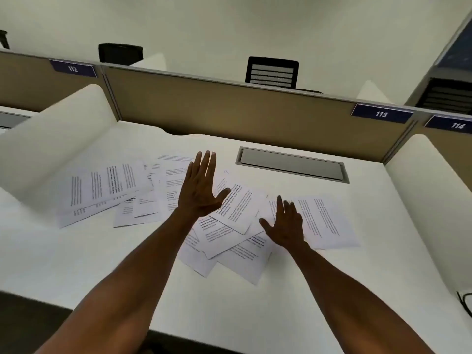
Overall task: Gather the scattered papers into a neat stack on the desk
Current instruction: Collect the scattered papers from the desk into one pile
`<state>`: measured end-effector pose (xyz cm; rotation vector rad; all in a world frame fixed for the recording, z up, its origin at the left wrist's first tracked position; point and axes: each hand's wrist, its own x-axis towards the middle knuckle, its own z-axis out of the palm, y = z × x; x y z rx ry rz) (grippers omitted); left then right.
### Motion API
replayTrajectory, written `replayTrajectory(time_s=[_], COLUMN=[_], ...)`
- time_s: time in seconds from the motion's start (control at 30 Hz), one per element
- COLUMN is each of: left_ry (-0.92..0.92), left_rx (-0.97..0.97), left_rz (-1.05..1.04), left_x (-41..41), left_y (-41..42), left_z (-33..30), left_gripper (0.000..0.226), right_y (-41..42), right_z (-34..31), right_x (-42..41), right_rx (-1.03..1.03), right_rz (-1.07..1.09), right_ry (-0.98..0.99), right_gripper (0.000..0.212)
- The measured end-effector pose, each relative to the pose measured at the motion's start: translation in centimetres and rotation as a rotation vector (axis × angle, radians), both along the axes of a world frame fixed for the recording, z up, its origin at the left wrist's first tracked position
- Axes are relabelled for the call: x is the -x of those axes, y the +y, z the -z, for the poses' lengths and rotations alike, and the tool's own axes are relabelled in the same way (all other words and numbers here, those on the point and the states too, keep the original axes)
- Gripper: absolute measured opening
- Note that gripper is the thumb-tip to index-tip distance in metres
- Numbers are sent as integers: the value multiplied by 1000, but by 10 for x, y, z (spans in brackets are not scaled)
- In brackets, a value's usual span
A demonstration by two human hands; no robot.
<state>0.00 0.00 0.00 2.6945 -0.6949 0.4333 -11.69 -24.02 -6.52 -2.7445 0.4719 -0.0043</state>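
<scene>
Several printed white papers lie scattered and overlapping across the middle of the white desk. One group spreads out to the left, another sheet lies at the right. My left hand hovers flat over the centre sheets, fingers straight and apart, holding nothing. My right hand is spread palm down on the papers between the centre pile and the right sheet. Both bare forearms reach in from the desk's near edge.
A grey cable hatch is set into the desk behind the papers. A tan partition with number plates closes the back, white side dividers flank the desk. A black cable lies at the right edge.
</scene>
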Motion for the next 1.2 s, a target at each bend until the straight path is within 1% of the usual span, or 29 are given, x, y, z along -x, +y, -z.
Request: replayTrajectory(time_s=[0.1,0.17,0.33,0.5,0.57,0.67,0.7,0.73,0.83,0.9,0.97,1.1,1.2], left_ry=[70,117,210,325,398,500,508,504,473,441,420,427,399], left_rx=[-32,-42,72,81,82,-3,-56,-109,-202,-232,-270,-319,-273], left_rz=[15,38,89,140,160,242,280,317,390,413,398,296,244], left_x=[15,28,62,81,83,89,92,94,101,100,95,79,72], left_y=[-5,-12,-31,-53,-63,-74,-75,-76,-70,-61,-51,-44,-54], left_z=[14,26,56,88,94,102,106,110,123,129,133,131,124], left_gripper=[101,101,96,85,80,77,77,79,86,88,87,87,88], right_y=[6,10,18,16,10,-4,-10,-17,-37,-47,-55,-75,-87], right_z=[13,23,33,50,50,48,48,47,55,61,64,64,59], right_x=[13,23,45,81,92,101,103,104,111,117,122,131,139], right_rx=[-17,-32,28,14,-21,-106,-114,-111,-33,0,-4,-31,-81], right_rz=[-14,-24,-94,-185,-169,-50,6,48,24,-4,11,4,-34], right_ry=[153,172,31,11,-26,-238,-278,-265,-69,-13,-17,31,-54], right_gripper=[98,99,91,91,89,75,72,72,83,87,89,90,82])
